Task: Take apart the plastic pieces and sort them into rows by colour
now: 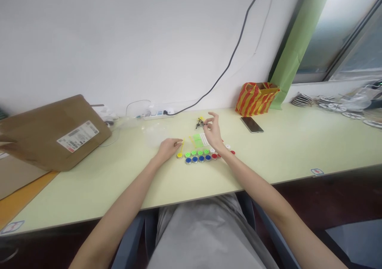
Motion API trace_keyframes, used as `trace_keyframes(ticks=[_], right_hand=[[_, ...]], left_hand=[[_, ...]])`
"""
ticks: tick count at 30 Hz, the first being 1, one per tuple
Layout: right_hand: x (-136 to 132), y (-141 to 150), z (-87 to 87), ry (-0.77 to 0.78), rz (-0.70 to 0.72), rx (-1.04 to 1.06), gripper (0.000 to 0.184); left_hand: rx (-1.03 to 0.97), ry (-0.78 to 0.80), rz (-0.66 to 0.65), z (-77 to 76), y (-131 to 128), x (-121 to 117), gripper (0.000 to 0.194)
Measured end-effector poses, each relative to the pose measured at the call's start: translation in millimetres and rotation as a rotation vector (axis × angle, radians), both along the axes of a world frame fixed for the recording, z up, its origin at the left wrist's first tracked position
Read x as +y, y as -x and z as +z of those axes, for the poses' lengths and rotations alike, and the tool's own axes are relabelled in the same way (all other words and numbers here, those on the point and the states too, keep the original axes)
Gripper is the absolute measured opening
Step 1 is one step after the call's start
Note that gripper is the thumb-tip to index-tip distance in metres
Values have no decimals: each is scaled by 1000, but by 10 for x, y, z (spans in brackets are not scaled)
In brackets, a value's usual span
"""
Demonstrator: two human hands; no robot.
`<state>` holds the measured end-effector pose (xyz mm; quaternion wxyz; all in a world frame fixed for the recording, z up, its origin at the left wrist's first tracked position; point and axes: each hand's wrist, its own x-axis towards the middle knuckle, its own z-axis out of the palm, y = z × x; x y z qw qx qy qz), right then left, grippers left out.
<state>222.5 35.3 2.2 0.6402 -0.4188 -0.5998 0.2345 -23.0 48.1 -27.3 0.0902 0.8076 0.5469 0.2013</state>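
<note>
My left hand (168,149) rests on the table, its fingers closed at the top end of a thin yellow strip (183,146). Just below that strip sits a small round yellow-topped piece (179,155). My right hand (212,130) is raised with thumb and forefinger pinched at a small black part, beside a little heap of black pieces (199,123). Between the hands lie green strips (197,140) and white strips (204,138). Rows of round pieces stand in front: several green (193,153), several blue (195,159), and some red (214,156), partly covered by my right wrist.
A cardboard box (59,129) stands at the left. Behind the hands are a clear plastic bag (155,133) and a power strip (158,114) with a black cable. A phone (252,125) and a striped bag (255,100) lie rightward; stacked discs (301,100) sit farther right.
</note>
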Motion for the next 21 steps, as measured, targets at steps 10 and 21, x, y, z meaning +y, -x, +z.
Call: trace_keyframes(ticks=[10, 21], right_hand=[[44, -54, 28, -5, -28, -7, 58], [54, -71, 51, -29, -38, -18, 58]], left_hand=[[-67, 83, -108, 85, -11, 111, 31], [-104, 28, -54, 18, -121, 355, 36]])
